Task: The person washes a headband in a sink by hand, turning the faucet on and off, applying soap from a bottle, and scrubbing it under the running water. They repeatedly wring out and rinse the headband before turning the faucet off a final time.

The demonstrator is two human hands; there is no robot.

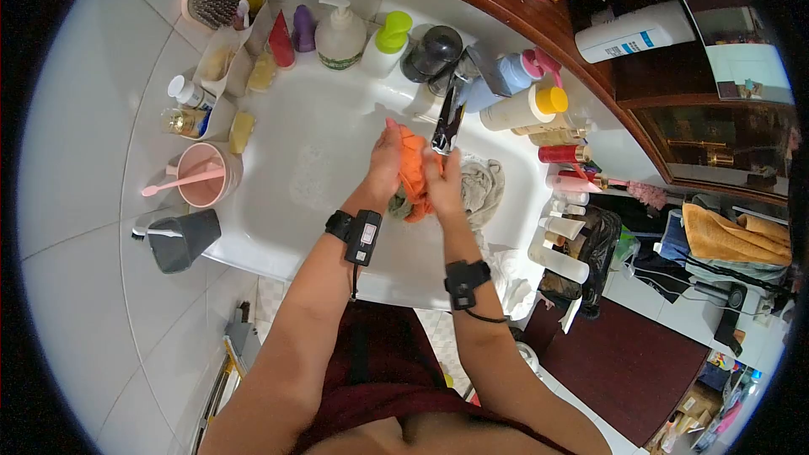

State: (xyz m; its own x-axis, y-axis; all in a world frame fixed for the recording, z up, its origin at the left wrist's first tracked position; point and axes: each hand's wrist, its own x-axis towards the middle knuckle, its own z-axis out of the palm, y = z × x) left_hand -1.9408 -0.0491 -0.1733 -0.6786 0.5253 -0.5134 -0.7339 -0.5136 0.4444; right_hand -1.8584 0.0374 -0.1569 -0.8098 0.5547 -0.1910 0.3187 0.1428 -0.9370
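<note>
A bunched orange cloth (412,170) is held between my two hands over the white sink basin (286,126). My left hand (386,157) grips its left side, thumb side up along the cloth. On the other side my right hand (444,187) closes on the cloth's right edge, right below the spout of the dark chrome faucet (449,118). A crumpled grey cloth (483,189) lies in the basin just right of my right hand. Some darker greenish fabric (399,202) shows under the orange cloth. Both wrists wear black straps with small devices.
Along the back rim stand a pump bottle (340,36), a green-capped bottle (388,44) and a dark round container (433,54). Several bottles line the right rim, including a yellow-capped one (522,108). At left are a pink cup (207,177) and a grey cup (183,240).
</note>
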